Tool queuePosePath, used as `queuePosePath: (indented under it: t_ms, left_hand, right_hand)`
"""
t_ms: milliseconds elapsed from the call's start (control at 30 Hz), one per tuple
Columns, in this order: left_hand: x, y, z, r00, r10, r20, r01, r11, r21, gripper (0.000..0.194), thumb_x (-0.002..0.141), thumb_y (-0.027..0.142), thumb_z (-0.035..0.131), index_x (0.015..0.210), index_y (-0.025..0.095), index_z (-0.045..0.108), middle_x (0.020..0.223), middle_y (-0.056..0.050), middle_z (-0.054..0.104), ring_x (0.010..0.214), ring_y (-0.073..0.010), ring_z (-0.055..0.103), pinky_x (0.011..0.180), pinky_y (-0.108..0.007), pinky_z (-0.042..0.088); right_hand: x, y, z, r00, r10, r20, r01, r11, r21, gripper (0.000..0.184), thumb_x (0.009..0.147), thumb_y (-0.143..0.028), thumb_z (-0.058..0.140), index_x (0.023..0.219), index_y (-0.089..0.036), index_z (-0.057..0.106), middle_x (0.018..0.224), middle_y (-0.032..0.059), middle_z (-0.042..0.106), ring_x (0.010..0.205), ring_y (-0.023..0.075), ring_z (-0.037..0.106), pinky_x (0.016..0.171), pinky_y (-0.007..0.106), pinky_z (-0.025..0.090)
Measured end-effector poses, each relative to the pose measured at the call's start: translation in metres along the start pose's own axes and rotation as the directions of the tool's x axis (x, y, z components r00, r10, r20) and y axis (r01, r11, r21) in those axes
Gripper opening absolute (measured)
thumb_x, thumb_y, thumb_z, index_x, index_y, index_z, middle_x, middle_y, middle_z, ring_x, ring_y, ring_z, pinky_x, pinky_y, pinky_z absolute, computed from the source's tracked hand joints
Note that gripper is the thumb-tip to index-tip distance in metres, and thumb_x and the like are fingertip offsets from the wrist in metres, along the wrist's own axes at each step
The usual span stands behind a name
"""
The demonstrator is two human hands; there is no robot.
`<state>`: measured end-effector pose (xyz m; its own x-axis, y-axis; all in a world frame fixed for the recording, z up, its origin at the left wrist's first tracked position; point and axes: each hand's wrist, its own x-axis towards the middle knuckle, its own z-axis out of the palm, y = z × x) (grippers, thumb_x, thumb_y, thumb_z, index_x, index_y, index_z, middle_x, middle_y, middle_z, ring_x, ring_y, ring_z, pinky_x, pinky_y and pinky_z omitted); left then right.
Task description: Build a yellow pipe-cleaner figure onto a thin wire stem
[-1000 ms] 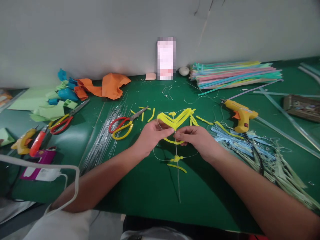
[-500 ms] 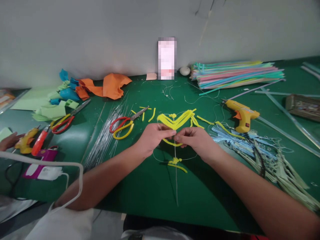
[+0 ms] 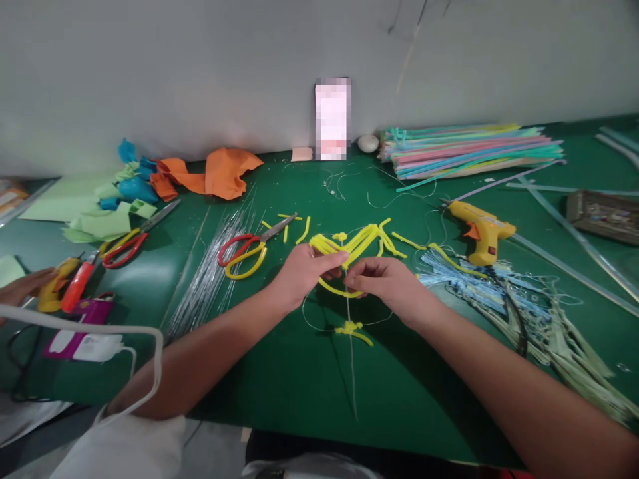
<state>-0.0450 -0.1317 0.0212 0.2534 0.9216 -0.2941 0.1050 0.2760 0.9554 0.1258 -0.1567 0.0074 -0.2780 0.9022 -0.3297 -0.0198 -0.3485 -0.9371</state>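
My left hand (image 3: pixel 303 274) is closed, thumb and fingers pinching folded yellow pipe cleaners (image 3: pixel 360 242) that form a V at mid-table. Just below the V, the fingertips of my right hand (image 3: pixel 378 279) are pressed together at a thin wire stem (image 3: pixel 353 379); their exact grip is partly hidden. A curved yellow pipe cleaner (image 3: pixel 333 289) bows beneath both hands. Lower on the stem sits a yellow twisted knot (image 3: pixel 349 327), with a thin wire loop (image 3: pixel 313 322) around it.
Red-and-yellow scissors (image 3: pixel 254 249) lie beside silver wires (image 3: pixel 210 266) on the left. A yellow glue gun (image 3: pixel 482 229) stands to the right, below bundled pipe cleaners (image 3: pixel 469 152). At far left, another person's hand (image 3: pixel 22 287) touches a second glue gun (image 3: pixel 52 286). A phone (image 3: pixel 332 120) leans on the wall.
My left thumb has shifted up onto the yellow V, whose left side now sits lower and tilts. My right hand stays close by. The other person's hand has moved slightly right with the glue gun.
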Motion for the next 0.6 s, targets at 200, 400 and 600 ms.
queuePosePath:
  t_ms: [200,400,600]
  left_hand:
    - [0.001,-0.003,-0.003,0.999,0.028,0.045,-0.029,0.999,0.017,0.022,0.072,0.037,0.075,0.075,0.016,0.072,0.065,-0.001,0.067,0.059,-0.0111,0.059,0.064,-0.028,0.05]
    - [-0.001,-0.002,-0.001,0.995,-0.037,0.091,0.037,0.999,0.003,0.017,0.068,0.029,0.079,0.076,0.015,0.073,0.069,-0.001,0.069,0.061,-0.0108,0.06,0.066,-0.028,0.051]
    - [0.0,-0.002,-0.001,0.994,-0.06,0.095,0.06,0.998,0.007,0.016,0.07,0.029,0.078,0.074,0.015,0.072,0.064,-0.001,0.067,0.058,-0.0101,0.059,0.065,-0.027,0.05]
  right_hand:
    - [0.001,0.0,-0.006,0.99,-0.084,-0.114,0.079,0.996,-0.044,0.031,0.075,-0.05,0.072,0.067,-0.02,0.068,0.069,0.0028,0.066,0.063,0.014,0.059,0.063,0.029,0.046]
    - [0.004,0.001,-0.012,0.93,-0.189,-0.315,0.215,0.975,0.048,0.03,0.078,-0.049,0.071,0.068,-0.022,0.065,0.062,-0.0008,0.061,0.054,0.0126,0.054,0.057,0.029,0.042]
    - [0.004,0.0,-0.011,0.936,-0.17,-0.309,0.221,0.965,0.138,0.027,0.078,-0.043,0.072,0.066,-0.02,0.068,0.06,-0.0001,0.062,0.053,0.0119,0.054,0.057,0.028,0.043]
